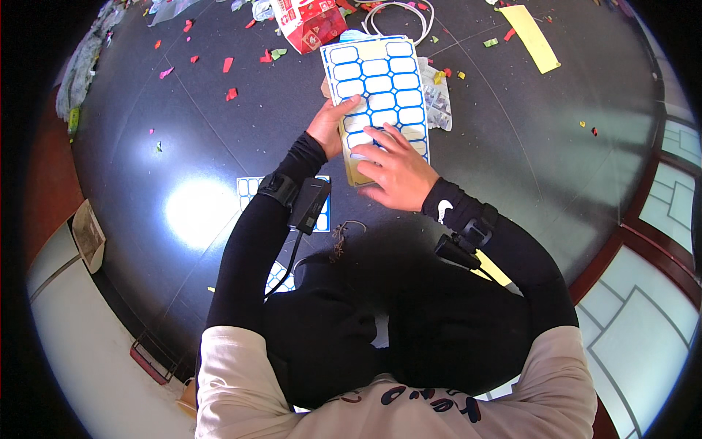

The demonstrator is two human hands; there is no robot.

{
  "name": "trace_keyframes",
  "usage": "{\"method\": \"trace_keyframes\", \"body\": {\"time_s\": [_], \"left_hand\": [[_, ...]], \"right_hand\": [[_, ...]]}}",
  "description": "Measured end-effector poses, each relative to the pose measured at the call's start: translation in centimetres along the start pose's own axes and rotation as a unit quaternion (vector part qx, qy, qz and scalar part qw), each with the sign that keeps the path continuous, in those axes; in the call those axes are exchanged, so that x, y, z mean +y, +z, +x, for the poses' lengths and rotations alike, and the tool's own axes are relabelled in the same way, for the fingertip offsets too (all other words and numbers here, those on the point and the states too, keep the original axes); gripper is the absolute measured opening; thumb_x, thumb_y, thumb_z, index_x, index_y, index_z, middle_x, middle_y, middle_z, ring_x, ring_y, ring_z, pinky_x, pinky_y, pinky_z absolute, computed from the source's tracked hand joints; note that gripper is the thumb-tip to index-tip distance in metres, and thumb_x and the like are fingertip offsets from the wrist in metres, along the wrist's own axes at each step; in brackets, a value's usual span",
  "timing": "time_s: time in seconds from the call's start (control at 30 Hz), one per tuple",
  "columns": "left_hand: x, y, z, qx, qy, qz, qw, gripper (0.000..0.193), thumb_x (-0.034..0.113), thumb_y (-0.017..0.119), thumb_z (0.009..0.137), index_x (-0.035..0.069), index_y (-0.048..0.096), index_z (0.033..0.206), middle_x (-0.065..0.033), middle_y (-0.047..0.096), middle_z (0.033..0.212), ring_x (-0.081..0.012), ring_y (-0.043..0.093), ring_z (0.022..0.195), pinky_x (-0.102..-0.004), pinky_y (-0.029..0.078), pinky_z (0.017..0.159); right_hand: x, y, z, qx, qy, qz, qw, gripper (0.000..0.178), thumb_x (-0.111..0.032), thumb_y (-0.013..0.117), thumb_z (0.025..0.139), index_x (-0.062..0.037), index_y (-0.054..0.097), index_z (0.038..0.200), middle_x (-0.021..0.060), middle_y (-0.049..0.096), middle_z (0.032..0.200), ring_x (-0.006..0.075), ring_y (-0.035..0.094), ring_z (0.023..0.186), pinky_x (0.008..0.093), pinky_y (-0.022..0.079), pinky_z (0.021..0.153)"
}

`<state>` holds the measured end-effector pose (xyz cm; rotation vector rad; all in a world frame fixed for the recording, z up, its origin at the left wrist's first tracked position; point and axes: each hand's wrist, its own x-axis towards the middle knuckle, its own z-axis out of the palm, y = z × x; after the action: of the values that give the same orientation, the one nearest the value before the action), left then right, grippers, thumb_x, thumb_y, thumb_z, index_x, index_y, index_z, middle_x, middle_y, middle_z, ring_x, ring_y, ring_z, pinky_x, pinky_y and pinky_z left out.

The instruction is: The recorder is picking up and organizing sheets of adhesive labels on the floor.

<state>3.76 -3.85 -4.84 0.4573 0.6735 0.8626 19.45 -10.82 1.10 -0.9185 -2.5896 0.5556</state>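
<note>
A stack of white label sheets (376,67) with blue-bordered blank labels is held tilted in front of me, with a yellowish layer along its lower edge. My left hand (329,130) grips its left side, thumb on top and the other fingers hidden beneath. Across the lower labels lies my right hand (400,172), its fingers spread and nothing gripped in them. Another label sheet (247,189) rests on the floor, partly covered by my left forearm. A further sheet (280,276) shows in part beside my leg.
Beyond the stack are a red and white box (311,28), a looped white cable (426,23) and a printed paper (439,106). A yellow strip (530,40) lies far right. Coloured scraps (231,94) dot the dark tiled floor. A dry twig (338,238) is near my knees.
</note>
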Motion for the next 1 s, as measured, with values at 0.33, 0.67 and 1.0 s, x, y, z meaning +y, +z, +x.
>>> {"method": "trace_keyframes", "body": {"time_s": [0.33, 0.67, 1.0], "left_hand": [[0.3, 0.4, -0.5, 0.04, -0.045, -0.023, 0.998, 0.03, 0.01, 0.051, 0.083, 0.002, 0.044, 0.111, -0.0113, 0.055, 0.104, -0.0234, 0.057, 0.091, -0.0377, 0.047, 0.079], [0.4, 1.2, -0.6, 0.053, -0.067, 0.002, 0.996, 0.032, 0.009, 0.052, 0.082, 0.001, 0.043, 0.111, -0.0124, 0.055, 0.104, -0.0246, 0.057, 0.091, -0.0385, 0.048, 0.078], [-0.3, 0.8, -0.2, 0.035, -0.041, 0.008, 0.999, 0.035, 0.004, 0.051, 0.081, 0.003, 0.04, 0.114, -0.0119, 0.053, 0.108, -0.0251, 0.055, 0.095, -0.0389, 0.046, 0.082]], "right_hand": [[5.7, -1.2, 0.0, 0.304, 0.254, 0.04, 0.917, 0.043, -0.011, 0.063, 0.067, -0.0012, 0.04, 0.103, 0.0155, 0.049, 0.092, 0.0332, 0.046, 0.093, 0.0384, 0.036, 0.081], [8.9, 1.0, -2.3, 0.191, 0.405, 0.533, 0.717, 0.018, -0.013, 0.053, 0.082, -0.0003, 0.053, 0.095, 0.0014, 0.056, 0.079, 0.0058, 0.052, 0.067, 0.0193, 0.042, 0.058], [8.8, 1.0, -2.2, 0.202, 0.405, 0.449, 0.77, 0.012, -0.014, 0.052, 0.084, -0.003, 0.055, 0.088, -0.004, 0.053, 0.066, 0.0006, 0.045, 0.054, 0.0158, 0.034, 0.045]]}}
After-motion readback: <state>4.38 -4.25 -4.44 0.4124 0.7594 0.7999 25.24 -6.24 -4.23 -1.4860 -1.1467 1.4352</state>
